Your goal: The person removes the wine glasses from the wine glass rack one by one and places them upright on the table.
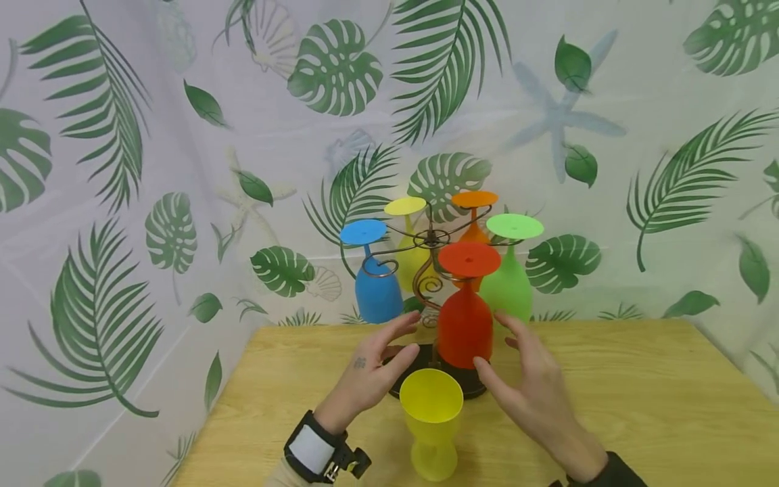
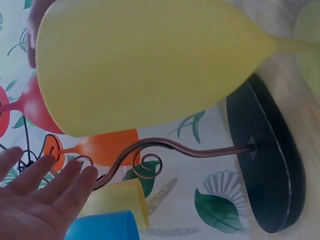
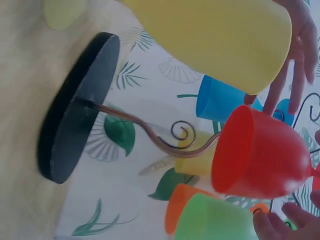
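Both hands are held apart around the front of a wire goblet rack (image 1: 431, 238). My left hand (image 1: 372, 375) has its fingers extended in the gap left of the red goblet (image 1: 465, 325), and nothing is in its grasp. Beside that goblet's right side is my right hand (image 1: 535, 389), fingers spread; whether a fingertip touches it I cannot tell. The red goblet hangs upside down by its foot. An upright yellow goblet (image 1: 431, 399) stands on the table between the wrists, in front of the rack's black base (image 2: 270, 165).
Also hanging upside down are a blue goblet (image 1: 379, 294), a green goblet (image 1: 508, 287), an orange goblet (image 1: 475, 233) and another yellow goblet (image 1: 408, 243). The wooden table (image 1: 627, 385) meets a leaf-patterned cloth (image 1: 608, 203) behind.
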Demonstrator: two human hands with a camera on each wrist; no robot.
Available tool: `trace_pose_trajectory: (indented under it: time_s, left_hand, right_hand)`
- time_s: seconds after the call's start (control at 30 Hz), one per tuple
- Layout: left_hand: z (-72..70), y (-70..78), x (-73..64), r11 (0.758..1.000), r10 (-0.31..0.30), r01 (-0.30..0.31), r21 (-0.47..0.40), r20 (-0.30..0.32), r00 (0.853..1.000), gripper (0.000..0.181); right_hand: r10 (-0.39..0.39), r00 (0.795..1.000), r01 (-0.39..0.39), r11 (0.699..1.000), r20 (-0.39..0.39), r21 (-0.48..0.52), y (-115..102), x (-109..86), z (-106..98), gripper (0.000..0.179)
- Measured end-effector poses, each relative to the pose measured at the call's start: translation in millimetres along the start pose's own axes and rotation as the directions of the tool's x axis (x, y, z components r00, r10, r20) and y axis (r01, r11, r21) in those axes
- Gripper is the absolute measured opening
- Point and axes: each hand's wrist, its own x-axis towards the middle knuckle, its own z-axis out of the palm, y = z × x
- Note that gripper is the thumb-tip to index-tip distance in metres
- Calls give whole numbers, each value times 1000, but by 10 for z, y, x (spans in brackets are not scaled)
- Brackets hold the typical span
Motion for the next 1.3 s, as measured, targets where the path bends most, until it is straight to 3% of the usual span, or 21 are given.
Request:
trace_pose_trajectory:
  time_s: [0.23, 0.47, 1.0, 1.3]
  left_hand:
    - [-10, 37, 202, 999, -48, 47, 20, 102, 994, 61]
    - [-6, 41, 265, 997, -70, 76, -24, 211, 975, 61]
    - [61, 93, 324, 990, -97, 120, -71, 263, 960, 58]
    - [61, 97, 297, 994, -45, 68, -82, 255, 966, 55]
  right_hand:
    - [8, 1000, -9, 999, -23, -41, -7, 156, 140, 82]
    - [16, 1000, -16, 1000, -12, -27, 22, 163, 174, 88]
    - [21, 1000, -21, 999, -1, 24, 40, 145, 188, 79]
    - [18, 1000, -18, 1000, -12, 18, -20, 93, 173, 78]
